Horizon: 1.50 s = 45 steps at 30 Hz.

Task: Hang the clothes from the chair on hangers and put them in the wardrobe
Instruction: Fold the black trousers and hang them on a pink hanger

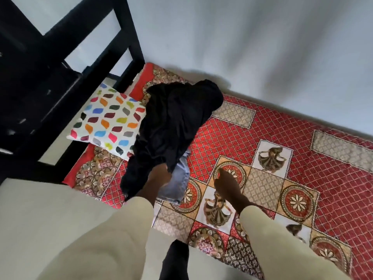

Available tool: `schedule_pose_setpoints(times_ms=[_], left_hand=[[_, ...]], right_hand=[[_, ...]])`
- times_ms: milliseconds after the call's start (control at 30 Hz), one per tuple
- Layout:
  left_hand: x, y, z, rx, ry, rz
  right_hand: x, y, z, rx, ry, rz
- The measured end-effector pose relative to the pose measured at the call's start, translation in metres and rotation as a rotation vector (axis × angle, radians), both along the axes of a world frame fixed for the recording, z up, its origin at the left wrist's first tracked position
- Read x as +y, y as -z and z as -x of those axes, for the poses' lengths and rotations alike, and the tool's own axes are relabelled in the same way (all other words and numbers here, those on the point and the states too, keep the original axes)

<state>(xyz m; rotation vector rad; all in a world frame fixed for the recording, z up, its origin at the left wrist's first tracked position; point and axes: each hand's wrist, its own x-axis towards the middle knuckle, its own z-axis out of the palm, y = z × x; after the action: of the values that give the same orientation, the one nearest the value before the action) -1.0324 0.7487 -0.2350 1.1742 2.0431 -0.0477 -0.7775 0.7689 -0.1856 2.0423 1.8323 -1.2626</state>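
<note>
A black garment (pixel 173 118) lies crumpled on a red patterned bedspread (pixel 252 142), partly over a pair of light blue jeans (pixel 179 178). My left hand (pixel 157 176) grips the black garment at its lower edge, fingers hidden in the cloth. My right hand (pixel 228 180) hovers with its fingers stretched out over the bedspread, just right of the jeans, holding nothing. Both arms wear cream sleeves. No hanger, chair or wardrobe shows in this view.
A white pillow (pixel 109 120) with coloured spots lies left of the clothes. A black frame (pixel 66 63) rises at the upper left. A pale wall (pixel 262 37) runs behind the bed. Pale floor (pixel 40 209) shows at the lower left.
</note>
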Motion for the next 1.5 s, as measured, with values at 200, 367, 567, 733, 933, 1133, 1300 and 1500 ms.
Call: schedule_pose_setpoints(times_ms=[200, 367, 567, 733, 933, 1133, 1300, 1500], left_hand=[[0.112, 0.078, 0.045, -0.056, -0.059, -0.022], [0.160, 0.127, 0.036, -0.085, -0.162, -0.008], [0.153, 0.128, 0.007, -0.122, 0.066, -0.047], [0.103, 0.068, -0.047, -0.468, 0.446, -0.191], [0.093, 0.044, -0.046, -0.626, 0.422, 0.038], [0.196, 0.050, 0.005, -0.319, -0.317, -0.329], [0.241, 0.036, -0.034, -0.581, -0.256, -0.029], [0.195, 0.068, -0.081, -0.293, 0.039, 0.035]], right_hand=[[0.077, 0.083, 0.064, -0.042, -0.099, 0.030], [0.092, 0.124, 0.070, -0.083, -0.144, 0.053], [0.120, 0.145, 0.065, -0.038, 0.015, 0.054], [0.163, 0.114, 0.087, 0.471, 0.619, 0.168], [0.165, 0.111, 0.086, 0.274, 0.451, -0.180], [0.128, 0.088, 0.053, 0.098, -0.134, -0.505], [0.068, 0.092, 0.025, -0.001, -0.775, -0.794], [0.025, 0.108, -0.016, -0.190, -0.932, -0.299]])
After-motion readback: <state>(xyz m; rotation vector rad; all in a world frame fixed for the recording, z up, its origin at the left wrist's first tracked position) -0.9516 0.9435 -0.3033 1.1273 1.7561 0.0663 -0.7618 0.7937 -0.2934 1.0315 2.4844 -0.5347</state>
